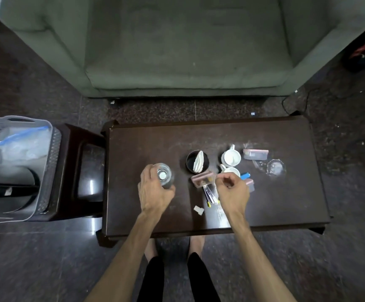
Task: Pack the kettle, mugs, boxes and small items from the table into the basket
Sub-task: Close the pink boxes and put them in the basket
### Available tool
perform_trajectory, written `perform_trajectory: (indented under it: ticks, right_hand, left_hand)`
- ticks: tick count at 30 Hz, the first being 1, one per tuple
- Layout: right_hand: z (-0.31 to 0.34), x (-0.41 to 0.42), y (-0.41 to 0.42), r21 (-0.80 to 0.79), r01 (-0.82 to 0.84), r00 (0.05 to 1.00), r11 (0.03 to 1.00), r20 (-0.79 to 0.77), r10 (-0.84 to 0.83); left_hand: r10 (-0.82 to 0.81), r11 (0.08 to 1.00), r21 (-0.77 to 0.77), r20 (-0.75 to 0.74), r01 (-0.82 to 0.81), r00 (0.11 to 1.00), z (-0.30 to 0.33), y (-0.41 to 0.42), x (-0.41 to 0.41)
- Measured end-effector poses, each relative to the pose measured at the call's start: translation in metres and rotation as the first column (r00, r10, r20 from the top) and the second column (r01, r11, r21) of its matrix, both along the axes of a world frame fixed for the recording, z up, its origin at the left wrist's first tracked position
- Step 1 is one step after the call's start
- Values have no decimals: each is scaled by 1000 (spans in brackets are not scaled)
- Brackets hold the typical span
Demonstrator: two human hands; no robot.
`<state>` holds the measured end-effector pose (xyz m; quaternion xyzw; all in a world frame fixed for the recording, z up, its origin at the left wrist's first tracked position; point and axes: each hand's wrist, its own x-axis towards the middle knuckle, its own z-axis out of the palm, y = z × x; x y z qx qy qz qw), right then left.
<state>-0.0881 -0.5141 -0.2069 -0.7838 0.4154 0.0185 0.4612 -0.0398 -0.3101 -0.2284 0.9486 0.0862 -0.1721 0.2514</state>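
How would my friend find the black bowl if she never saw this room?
Look at the dark wooden table in front of the green sofa. Near its middle, left of two white mugs, sits the black bowl. It is the only dark dish, with something white lying across it.

One head-worn camera looks steeply down from standing height at the table point(264, 205), sofa point(185, 51) beyond, basket point(50, 149) left.

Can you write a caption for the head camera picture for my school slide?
Left hand grips a clear glass while the right hand hovers over small items on the dark table.
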Motion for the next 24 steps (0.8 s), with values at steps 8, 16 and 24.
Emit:
perform_trajectory:
  ticks: [8,16,24]
  right_hand:
    - [-26,45,-1,-111,-430,895,896,-179,408]
    - [-71,82,29,-143,-627,744,766,-400,535]
    - [-66,102,44,-212,-542,830,813,-286,479]
  left_hand:
    - [-35,987,153,-82,47,996,-19,-11,28]
    - [-80,988,127,-99,93,992,-48,2,35]
    - [-58,997,39,-93,62,994,-55,12,60]
